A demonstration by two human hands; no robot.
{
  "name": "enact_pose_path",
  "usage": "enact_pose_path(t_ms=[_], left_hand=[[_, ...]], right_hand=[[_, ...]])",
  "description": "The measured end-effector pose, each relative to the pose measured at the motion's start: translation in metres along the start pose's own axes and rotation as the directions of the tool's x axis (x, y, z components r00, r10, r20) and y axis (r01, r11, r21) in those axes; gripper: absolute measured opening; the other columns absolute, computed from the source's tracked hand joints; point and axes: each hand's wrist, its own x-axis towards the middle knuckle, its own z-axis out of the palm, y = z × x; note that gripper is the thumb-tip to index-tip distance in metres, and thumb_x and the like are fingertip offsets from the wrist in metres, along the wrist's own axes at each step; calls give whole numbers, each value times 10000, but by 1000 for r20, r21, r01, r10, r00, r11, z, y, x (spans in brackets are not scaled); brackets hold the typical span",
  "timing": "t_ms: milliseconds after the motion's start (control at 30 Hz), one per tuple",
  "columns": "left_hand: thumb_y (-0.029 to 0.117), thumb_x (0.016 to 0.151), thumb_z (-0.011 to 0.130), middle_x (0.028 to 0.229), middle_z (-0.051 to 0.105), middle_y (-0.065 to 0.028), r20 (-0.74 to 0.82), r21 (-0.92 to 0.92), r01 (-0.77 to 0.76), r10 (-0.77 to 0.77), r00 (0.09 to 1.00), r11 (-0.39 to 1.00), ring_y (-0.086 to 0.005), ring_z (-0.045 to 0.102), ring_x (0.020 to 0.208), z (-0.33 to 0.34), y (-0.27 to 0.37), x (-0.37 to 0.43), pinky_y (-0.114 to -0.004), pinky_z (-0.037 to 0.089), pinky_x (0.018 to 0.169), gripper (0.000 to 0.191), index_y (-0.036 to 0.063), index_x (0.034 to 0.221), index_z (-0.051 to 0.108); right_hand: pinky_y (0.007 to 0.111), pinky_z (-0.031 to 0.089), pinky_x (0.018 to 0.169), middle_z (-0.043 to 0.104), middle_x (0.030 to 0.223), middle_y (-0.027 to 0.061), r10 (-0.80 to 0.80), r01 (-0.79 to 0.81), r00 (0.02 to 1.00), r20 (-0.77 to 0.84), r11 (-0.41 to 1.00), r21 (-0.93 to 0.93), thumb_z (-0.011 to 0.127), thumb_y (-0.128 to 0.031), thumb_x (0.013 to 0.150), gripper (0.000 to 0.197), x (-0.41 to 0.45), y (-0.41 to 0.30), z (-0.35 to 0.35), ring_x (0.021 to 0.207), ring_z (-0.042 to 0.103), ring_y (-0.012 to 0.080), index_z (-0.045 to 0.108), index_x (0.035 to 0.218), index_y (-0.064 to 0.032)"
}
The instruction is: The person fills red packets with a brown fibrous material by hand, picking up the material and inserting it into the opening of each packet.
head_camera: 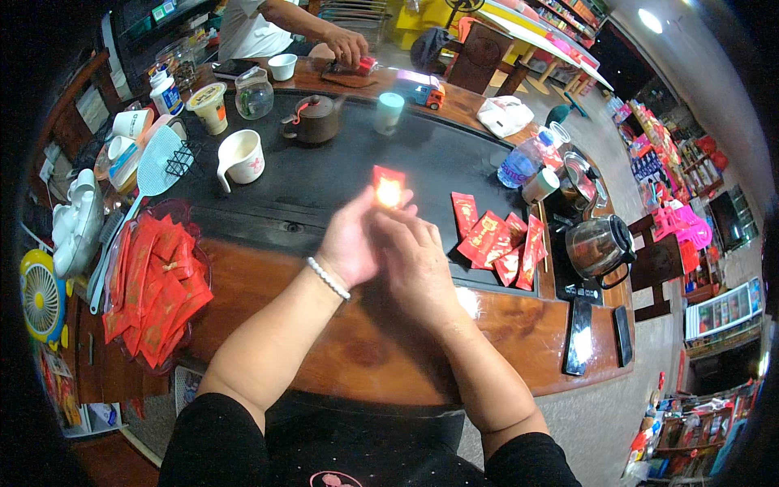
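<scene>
Over the near edge of the dark tea tray (292,219), my left hand (350,243) holds a small red packet (387,178), which juts past the fingers with a bright glare on its lower part. My right hand (417,259) overlaps the left palm, fingers bent and slightly blurred; whether it grips the packet is hidden. To the right, several similar red packets (487,237) lie in a loose pile on the tray. Larger red packets (158,286) are heaped in a dark red dish (196,226) on the left.
A white cup with a handle (242,157), a brown teapot (313,119) and a pale lidded canister (388,114) stand on the tray. On the right are a water bottle (520,161) and a glass kettle (599,243). Across the table, another person's hand (347,45) touches a red item.
</scene>
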Motion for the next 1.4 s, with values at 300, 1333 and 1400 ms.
enact_pose_path(t_ms=[300,1333,1400], left_hand=[[339,1065,387,1207,635,-153,-72,176,-177,192,979,968,-255,596,1184,-17,34,13,-418,508,978,414,-26,1178,544],[307,1078,345,1426,518,-116,281,55,157,-166,945,986,-210,508,1288,-2,-41,-4,-386,382,1109,461,31,1429,458],[389,1063,361,1412,528,-131,275,57,179,-188,943,982,-233,515,1280,-1,-31,-7,-412,385,1106,511,34,1409,485]], right_hand=[[448,491,868,597,1089,136,39,-54,987,157,995,88,546,55,793,366,-4,-1,-1,989,563,359,645,1112,-97],[406,471,822,539,975,176,296,-270,864,-407,955,121,655,-71,890,177,8,11,-4,923,569,313,555,1025,-17],[431,465,823,534,983,191,216,-211,921,-324,976,50,674,-76,854,204,2,-5,-6,929,554,350,561,1017,-25]])
